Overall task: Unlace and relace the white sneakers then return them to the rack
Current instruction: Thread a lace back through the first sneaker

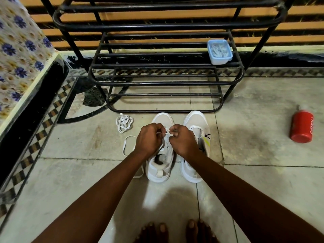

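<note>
Two white sneakers stand side by side on the floor in front of the black rack (164,109). Over the left sneaker (160,165), my left hand (149,139) and my right hand (184,140) each pinch a piece of its white lace (165,133) near the eyelets. A loop of that lace (127,144) trails out on the floor to the left. The right sneaker (197,123) has no lace that I can see, and shows black and yellow marks on its side. A second white lace (123,123) lies bunched on the floor, left of the toes.
A blue plastic box (219,51) sits on the rack's middle shelf at the right. A red bottle (301,127) lies on the tiles far right. A flower-patterned cloth (19,55) covers a raised ledge at the left. My bare toes (175,232) show at the bottom.
</note>
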